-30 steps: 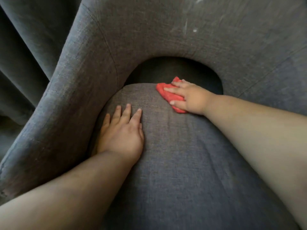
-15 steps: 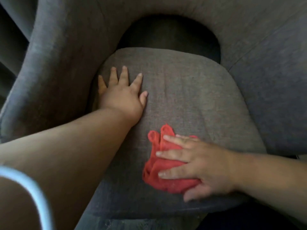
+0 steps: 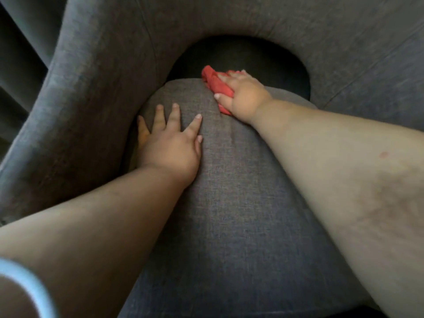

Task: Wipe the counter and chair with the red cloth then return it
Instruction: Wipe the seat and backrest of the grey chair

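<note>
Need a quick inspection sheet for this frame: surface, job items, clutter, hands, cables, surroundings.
Surface: grey fabric chair seat, no visible marks or spills.
Job's things: red cloth, bunched at the seat's back edge by the backrest gap; counter not in view.
Clutter: nothing seen.
Hands: right hand presses flat on the red cloth; left hand lies flat, fingers spread, on the seat's left side, holding nothing.
Cables: nothing seen.
Surroundings: curved grey backrest wraps the seat, with a dark opening above the seat's back edge; dark grey curtain folds at far left.

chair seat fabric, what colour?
Dark grey woven fabric chair seat, faintly heathered, no print. Only the head view shows it.
</note>
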